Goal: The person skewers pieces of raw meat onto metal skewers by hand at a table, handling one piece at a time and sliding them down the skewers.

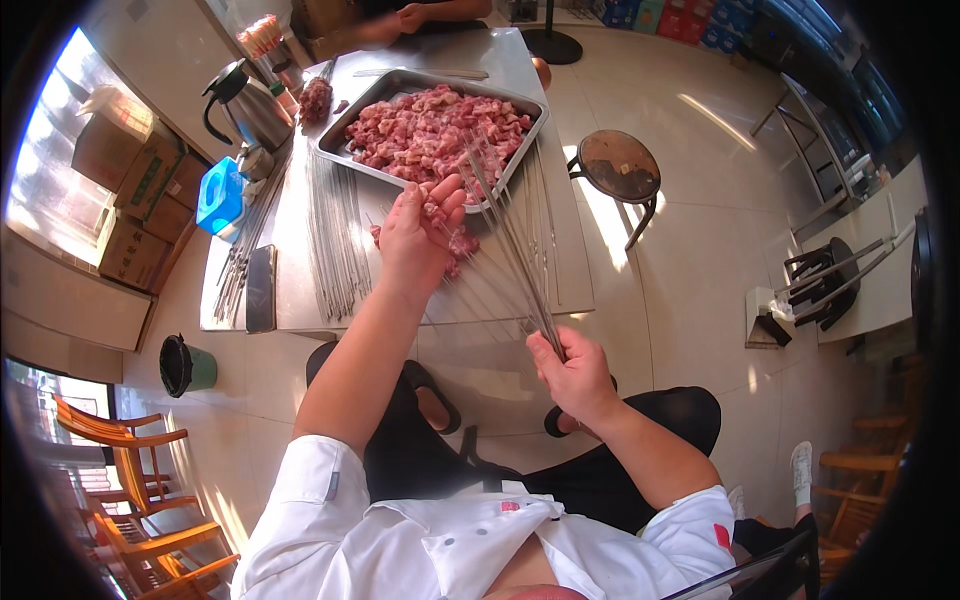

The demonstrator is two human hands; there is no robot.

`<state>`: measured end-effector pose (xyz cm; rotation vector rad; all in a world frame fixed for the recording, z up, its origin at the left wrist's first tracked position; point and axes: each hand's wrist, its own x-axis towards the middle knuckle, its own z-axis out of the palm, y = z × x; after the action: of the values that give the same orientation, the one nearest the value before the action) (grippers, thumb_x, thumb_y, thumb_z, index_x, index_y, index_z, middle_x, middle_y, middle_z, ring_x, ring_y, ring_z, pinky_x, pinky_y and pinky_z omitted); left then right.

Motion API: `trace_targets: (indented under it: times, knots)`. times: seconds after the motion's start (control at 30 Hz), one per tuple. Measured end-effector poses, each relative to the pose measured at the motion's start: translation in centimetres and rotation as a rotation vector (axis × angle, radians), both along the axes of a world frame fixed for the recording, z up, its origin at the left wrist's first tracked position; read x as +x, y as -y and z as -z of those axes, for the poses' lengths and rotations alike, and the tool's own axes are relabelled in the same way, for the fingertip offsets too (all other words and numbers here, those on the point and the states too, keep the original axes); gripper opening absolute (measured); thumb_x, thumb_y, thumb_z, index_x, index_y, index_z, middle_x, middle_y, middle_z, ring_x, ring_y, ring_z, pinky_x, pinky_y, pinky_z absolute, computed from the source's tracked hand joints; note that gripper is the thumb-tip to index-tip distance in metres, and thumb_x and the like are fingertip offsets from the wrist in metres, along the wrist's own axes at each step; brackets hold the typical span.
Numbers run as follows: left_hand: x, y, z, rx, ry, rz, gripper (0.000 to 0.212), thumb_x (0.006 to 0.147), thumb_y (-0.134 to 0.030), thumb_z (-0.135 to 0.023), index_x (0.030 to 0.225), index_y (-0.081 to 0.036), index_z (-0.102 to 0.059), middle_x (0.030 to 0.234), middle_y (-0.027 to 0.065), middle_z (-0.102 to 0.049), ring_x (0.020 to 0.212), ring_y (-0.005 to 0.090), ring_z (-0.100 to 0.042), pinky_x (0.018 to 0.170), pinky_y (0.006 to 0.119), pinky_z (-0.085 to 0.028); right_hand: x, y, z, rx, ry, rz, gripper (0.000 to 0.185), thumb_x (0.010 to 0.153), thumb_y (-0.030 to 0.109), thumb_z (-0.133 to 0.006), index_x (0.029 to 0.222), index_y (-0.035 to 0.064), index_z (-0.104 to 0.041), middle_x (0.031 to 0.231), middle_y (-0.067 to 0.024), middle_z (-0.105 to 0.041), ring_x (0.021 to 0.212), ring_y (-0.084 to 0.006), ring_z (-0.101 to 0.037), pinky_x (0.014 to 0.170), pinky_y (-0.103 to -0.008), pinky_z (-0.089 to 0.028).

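Note:
My right hand (574,371) grips a bundle of long metal skewers (517,262) by one end; their far tips reach over the meat tray. Left of it, my left hand (420,232) is palm up with curled fingers around small pieces of raw meat (433,214). More meat pieces (463,242) on skewers lie at the table's near part, beside my left fingers. Just beyond both hands sits a metal tray (360,166) heaped with cut raw meat (435,127). Many bare skewers (337,240) lie side by side on the steel table (292,292), left of my left hand.
At the table's left are a steel jug (251,109), a blue box (220,196), a dark phone (261,289) and more skewers (251,247). Threaded meat (315,100) lies behind. Another person's hands (409,19) are across the table. A round stool (619,166) stands at right.

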<state>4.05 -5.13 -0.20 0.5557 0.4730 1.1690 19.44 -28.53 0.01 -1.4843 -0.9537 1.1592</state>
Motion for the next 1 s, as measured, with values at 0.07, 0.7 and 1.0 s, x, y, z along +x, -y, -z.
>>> trace_targets:
  times: [0.07, 0.7, 1.0]
  knots:
    - [0.1, 0.2, 0.0, 0.020, -0.060, 0.017, 0.023, 0.107, -0.027, -0.050, 0.107, -0.006, -0.057, 0.123, 0.0219, -0.067, 0.100, 0.0257, -0.071, 0.086, 0.037, -0.058, -0.1, 0.0, 0.0, 0.002, -0.008, 0.006, 0.026, 0.102, 0.025, -0.064, 0.088, 0.0027, -0.064, 0.063, 0.0028, -0.055, 0.057, -0.0039, -0.047, 0.051, -0.0242, -0.038]
    - [1.4, 1.8, -1.2, -0.169, 0.134, 0.112, 0.038, 0.110, -0.040, -0.043, 0.081, -0.015, -0.042, 0.065, -0.0030, -0.033, 0.057, 0.0122, -0.034, 0.056, 0.029, -0.034, -0.3, 0.0, 0.9, -0.087, -0.050, -0.074, 0.031, 0.103, 0.029, -0.062, 0.083, 0.0060, -0.059, 0.064, 0.0044, -0.053, 0.054, -0.0030, -0.044, 0.048, -0.0235, -0.036]
    - [2.0, 2.8, -0.2, -0.185, 0.068, 0.150, 0.038, 0.110, -0.041, -0.041, 0.084, -0.014, -0.044, 0.065, -0.0030, -0.033, 0.055, 0.0104, -0.033, 0.048, 0.026, -0.029, -0.2, 0.2, 0.6, -0.069, -0.056, -0.072, 0.027, 0.104, 0.030, -0.061, 0.089, 0.0073, -0.061, 0.064, 0.0038, -0.054, 0.048, -0.0024, -0.045, 0.041, -0.0220, -0.034]
